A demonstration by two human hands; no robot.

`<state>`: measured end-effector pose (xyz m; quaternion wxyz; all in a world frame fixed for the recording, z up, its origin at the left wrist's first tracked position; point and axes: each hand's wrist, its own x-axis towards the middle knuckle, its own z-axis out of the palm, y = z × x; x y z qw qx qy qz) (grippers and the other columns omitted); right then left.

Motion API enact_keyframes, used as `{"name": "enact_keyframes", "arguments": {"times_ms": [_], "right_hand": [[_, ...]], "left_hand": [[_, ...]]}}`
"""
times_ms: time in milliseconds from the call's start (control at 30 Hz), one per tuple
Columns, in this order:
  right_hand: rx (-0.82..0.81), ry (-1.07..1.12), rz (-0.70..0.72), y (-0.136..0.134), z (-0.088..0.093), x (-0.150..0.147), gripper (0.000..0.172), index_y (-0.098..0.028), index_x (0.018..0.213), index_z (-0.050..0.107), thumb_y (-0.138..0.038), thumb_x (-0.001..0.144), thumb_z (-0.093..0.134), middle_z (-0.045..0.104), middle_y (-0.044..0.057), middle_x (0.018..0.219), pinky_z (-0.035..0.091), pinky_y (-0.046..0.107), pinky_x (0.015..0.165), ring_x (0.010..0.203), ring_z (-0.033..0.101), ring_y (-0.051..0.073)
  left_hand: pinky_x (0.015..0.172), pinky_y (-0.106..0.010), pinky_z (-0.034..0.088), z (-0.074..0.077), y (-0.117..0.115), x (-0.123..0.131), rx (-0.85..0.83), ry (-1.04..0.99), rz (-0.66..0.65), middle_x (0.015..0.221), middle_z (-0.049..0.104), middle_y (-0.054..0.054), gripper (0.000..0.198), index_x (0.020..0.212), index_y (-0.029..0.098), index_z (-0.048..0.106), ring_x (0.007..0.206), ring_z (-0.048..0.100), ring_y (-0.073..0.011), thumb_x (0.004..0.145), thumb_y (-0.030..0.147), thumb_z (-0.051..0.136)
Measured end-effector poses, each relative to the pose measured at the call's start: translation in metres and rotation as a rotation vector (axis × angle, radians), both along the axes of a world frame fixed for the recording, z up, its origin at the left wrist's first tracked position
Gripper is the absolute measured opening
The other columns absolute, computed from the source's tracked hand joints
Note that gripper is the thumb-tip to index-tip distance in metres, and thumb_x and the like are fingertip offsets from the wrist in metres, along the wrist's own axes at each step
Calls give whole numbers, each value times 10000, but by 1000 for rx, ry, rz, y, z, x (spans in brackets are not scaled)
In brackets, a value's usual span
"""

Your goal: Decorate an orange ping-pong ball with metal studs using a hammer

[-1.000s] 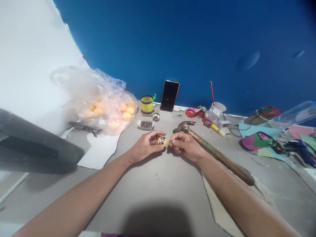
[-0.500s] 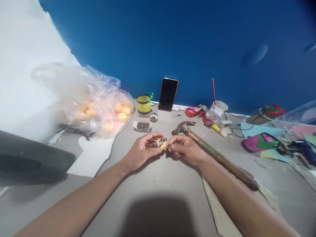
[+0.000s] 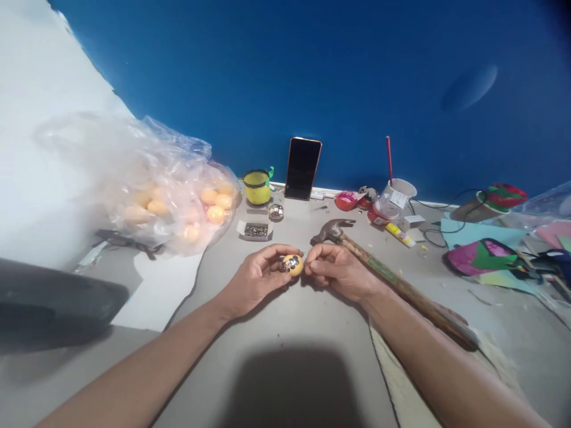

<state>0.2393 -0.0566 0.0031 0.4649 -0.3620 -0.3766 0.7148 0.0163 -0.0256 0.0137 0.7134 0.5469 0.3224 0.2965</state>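
My left hand [image 3: 259, 274] grips a yellow-orange ball [image 3: 294, 267] between thumb and fingers, its left and upper side covered with shiny metal tack heads. Just to the right, my right hand [image 3: 336, 270] is closed in a pinch, fingertips close to the ball; whatever lies in the pinch is too small to make out. Beyond my left hand sits a small open box [image 3: 256, 230] of shiny metal pieces that look like tacks. Behind it rests a ball covered in silver metal [image 3: 276, 212].
A hammer [image 3: 375, 264] lies beside my right hand and under the forearm. Clear plastic bags [image 3: 178, 178] of orange balls stand at left. A phone [image 3: 304, 168] leans on the blue wall, near a yellow cup [image 3: 257, 188]. Coloured scraps and a glue tube [image 3: 399, 235] lie right.
The ball has turned slightly in my left hand, so its tack heads show at a different angle. My right hand stays pinched beside it. The whole view has shifted a little.
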Motion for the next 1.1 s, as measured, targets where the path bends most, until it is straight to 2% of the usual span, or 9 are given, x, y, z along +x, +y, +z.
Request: {"name": "enact_keyframes", "arguments": {"times_ms": [167, 600, 1100], "right_hand": [[12, -7, 14, 0, 1, 0, 289, -162, 808, 733, -356, 719, 929, 703, 19, 736, 326, 209, 488, 499, 487, 57], [13, -106, -5, 0, 2, -2, 300, -163, 787, 773, -377, 664, 945, 704, 19, 687, 305, 210, 466, 494, 467, 64], [-8, -194, 10, 1, 6, -3, 320, -137, 778, 771, -359, 634, 951, 657, 15, 603, 322, 209, 475, 499, 485, 74]], "left_hand": [[760, -287, 542, 3, -1, 1, -6, 0, -2, 962, 698, -54, 441, 1138, 158, 687, 859, 652, -164, 784, 355, 861], [738, -262, 543, 7, -1, 2, 53, 48, -28, 948, 688, -50, 380, 1077, 151, 692, 848, 652, -163, 799, 359, 847], [766, -286, 556, 4, -1, 2, 51, 79, -45, 937, 690, -47, 438, 1124, 147, 673, 834, 645, -161, 792, 367, 855]]}}
